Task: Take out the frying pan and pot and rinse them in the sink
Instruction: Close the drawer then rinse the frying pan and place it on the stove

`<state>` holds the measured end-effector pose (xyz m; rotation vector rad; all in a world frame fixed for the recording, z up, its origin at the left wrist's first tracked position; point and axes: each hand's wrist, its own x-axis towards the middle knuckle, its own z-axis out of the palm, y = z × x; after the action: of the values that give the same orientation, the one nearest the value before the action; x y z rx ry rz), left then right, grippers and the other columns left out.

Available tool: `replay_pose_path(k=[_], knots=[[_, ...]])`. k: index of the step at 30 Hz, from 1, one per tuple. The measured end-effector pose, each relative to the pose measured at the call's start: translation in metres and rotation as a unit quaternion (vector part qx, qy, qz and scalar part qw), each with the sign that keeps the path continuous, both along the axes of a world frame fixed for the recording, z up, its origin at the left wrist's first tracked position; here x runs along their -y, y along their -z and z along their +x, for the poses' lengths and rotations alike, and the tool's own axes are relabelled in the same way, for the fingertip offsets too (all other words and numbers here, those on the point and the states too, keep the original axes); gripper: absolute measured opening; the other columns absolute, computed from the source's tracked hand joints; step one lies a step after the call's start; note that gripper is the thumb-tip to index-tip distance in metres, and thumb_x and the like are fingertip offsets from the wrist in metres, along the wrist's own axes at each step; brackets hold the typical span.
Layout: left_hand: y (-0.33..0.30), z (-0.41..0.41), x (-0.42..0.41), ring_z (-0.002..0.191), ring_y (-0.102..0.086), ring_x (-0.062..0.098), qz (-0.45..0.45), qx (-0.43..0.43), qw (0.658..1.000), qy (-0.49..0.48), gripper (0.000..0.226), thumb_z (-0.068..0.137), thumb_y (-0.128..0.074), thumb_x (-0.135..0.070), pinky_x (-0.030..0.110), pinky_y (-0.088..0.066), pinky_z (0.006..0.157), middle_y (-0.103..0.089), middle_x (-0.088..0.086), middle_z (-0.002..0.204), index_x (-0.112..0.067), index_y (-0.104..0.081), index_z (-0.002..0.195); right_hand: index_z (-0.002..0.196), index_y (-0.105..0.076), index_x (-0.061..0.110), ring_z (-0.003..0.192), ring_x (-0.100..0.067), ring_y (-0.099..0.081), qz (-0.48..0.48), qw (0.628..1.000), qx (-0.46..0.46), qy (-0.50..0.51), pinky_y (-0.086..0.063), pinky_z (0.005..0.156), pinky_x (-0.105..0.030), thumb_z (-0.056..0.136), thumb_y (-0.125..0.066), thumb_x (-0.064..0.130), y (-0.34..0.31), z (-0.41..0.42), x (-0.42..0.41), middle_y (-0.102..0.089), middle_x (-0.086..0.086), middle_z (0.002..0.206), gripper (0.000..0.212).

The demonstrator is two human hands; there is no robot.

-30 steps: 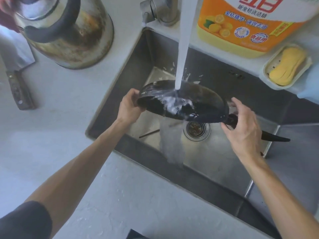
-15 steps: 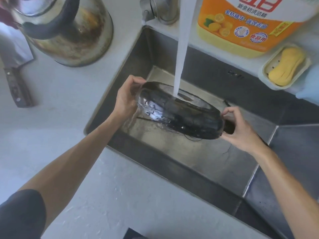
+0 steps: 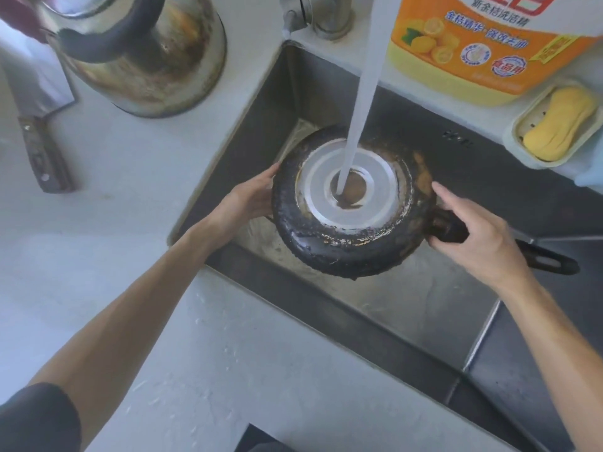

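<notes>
Sink (image 3: 424,308) took up the middle, counter (image 3: 130,256) wrapped round its near and left sides. Pan (image 3: 354,203) was held over the sink, flipped bottom-up, so the stream (image 3: 359,109) hit the centre of the base and ran off the sooty sides into the basin rather than onto the counter.

Right hand (image 3: 479,236) was closed round the handle (image 3: 548,262) right at the pan end, fingers wrapped, forefinger stretched out along the pan's rim; my read is that short grip gave better control of the tilt. Left hand (image 3: 248,200) was open, palm and fingers pressed flat against the opposite rim, not curled round anything, probably just steadying and turning it.

Pot (image 3: 137,50) sat on the counter well to the left of the left hand, outside the sink, dry as far as I could tell; judged not yet rinsed. Knife (image 3: 42,148) lay further left of it. Detergent jug (image 3: 483,44) and soap dish (image 3: 554,122) sat on the ledge beyond the right hand, neither touched.

Judgement: pan rinse was on its underside, pot still to do.
</notes>
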<state>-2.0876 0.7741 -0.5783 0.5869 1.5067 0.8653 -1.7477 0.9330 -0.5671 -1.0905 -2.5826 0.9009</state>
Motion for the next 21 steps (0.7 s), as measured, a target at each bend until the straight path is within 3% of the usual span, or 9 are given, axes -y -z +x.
replay_pose_path(k=[2,4,7,10,12,14,16,19,21], knots=[[0.007,0.002,0.001,0.123,-0.054,0.009,-0.014,-0.035,0.999,-0.009,0.050,0.093,-0.045,-0.049,0.036,-0.045,0.102,-0.053,-0.010,0.139,-0.041,-0.034,0.142,0.140,-0.046,0.022,0.098,-0.010,-0.056,0.050,0.998,0.002,-0.041,-0.034,0.090,-0.004,0.067,-0.080,0.009,-0.004,-0.006,-0.006,-0.067,-0.006,0.110,0.082],[0.008,0.004,0.002,0.125,-0.050,0.006,-0.015,-0.072,0.996,-0.043,0.051,0.093,-0.048,-0.047,0.034,-0.043,0.105,-0.049,-0.010,0.142,-0.034,-0.039,0.142,0.140,-0.047,0.024,0.098,-0.012,-0.059,0.024,0.998,0.012,-0.049,-0.038,0.086,-0.010,0.067,-0.079,0.015,-0.007,-0.013,-0.012,-0.069,-0.008,0.111,0.080],[-0.004,0.001,-0.006,0.097,-0.064,-0.004,-0.009,-0.111,0.988,-0.109,0.031,0.089,-0.053,-0.050,0.015,-0.050,0.079,-0.071,-0.014,0.107,-0.034,-0.069,0.110,0.137,-0.048,0.033,0.097,-0.003,-0.061,-0.077,0.997,0.026,-0.005,-0.039,0.079,-0.010,0.066,-0.078,0.026,-0.001,-0.022,-0.009,-0.072,-0.005,0.107,0.077],[-0.025,-0.010,-0.025,0.069,-0.062,-0.015,-0.013,-0.190,0.975,-0.115,0.026,0.087,-0.056,-0.052,0.001,-0.044,0.062,-0.071,-0.024,0.070,-0.034,-0.072,0.080,0.135,-0.047,0.042,0.088,0.016,-0.057,-0.184,0.981,0.002,0.058,-0.037,0.075,-0.001,0.069,-0.080,0.023,0.010,-0.032,0.014,-0.070,0.015,0.089,0.077],[-0.036,-0.016,-0.042,0.078,-0.063,-0.008,-0.004,-0.216,0.973,-0.076,0.027,0.086,-0.056,-0.053,0.008,-0.046,0.073,-0.072,-0.017,0.084,-0.033,-0.072,0.094,0.132,-0.046,0.047,0.093,0.015,-0.059,-0.252,0.961,-0.042,0.102,-0.038,0.085,-0.004,0.070,-0.080,0.021,0.021,-0.033,0.040,-0.068,0.019,0.092,0.075],[-0.048,-0.018,-0.062,0.087,-0.063,-0.007,0.017,-0.235,0.971,-0.034,0.031,0.084,-0.058,-0.053,0.010,-0.045,0.080,-0.070,-0.013,0.101,-0.034,-0.069,0.107,0.132,-0.042,0.045,0.103,0.000,-0.063,-0.326,0.931,-0.089,0.137,-0.043,0.094,-0.019,0.073,-0.080,0.021,0.033,-0.031,0.070,-0.071,0.010,0.100,0.074],[-0.058,-0.016,-0.080,0.101,-0.062,0.000,0.031,-0.259,0.965,0.029,0.043,0.082,-0.059,-0.056,0.020,-0.045,0.096,-0.067,-0.011,0.114,-0.030,-0.066,0.116,0.131,-0.038,0.046,0.104,-0.004,-0.064,-0.357,0.913,-0.121,0.158,-0.046,0.092,-0.017,0.074,-0.080,0.021,0.040,-0.027,0.096,-0.071,0.011,0.105,0.075],[-0.065,-0.010,-0.091,0.112,-0.059,0.006,0.035,-0.266,0.956,0.117,0.049,0.088,-0.053,-0.053,0.031,-0.043,0.105,-0.063,-0.008,0.125,-0.026,-0.058,0.128,0.133,-0.037,0.045,0.106,-0.005,-0.064,-0.326,0.910,-0.168,0.196,-0.046,0.086,-0.008,0.073,-0.082,0.023,0.040,-0.018,0.115,-0.070,0.013,0.110,0.078],[-0.063,-0.013,-0.083,0.110,-0.057,-0.003,0.035,-0.250,0.956,0.151,0.048,0.093,-0.050,-0.045,0.017,-0.043,0.099,-0.061,-0.009,0.125,-0.024,-0.049,0.136,0.137,-0.039,0.039,0.107,-0.005,-0.064,-0.264,0.923,-0.185,0.210,-0.046,0.089,-0.010,0.072,-0.081,0.027,0.038,-0.009,0.111,-0.068,0.016,0.112,0.078]])
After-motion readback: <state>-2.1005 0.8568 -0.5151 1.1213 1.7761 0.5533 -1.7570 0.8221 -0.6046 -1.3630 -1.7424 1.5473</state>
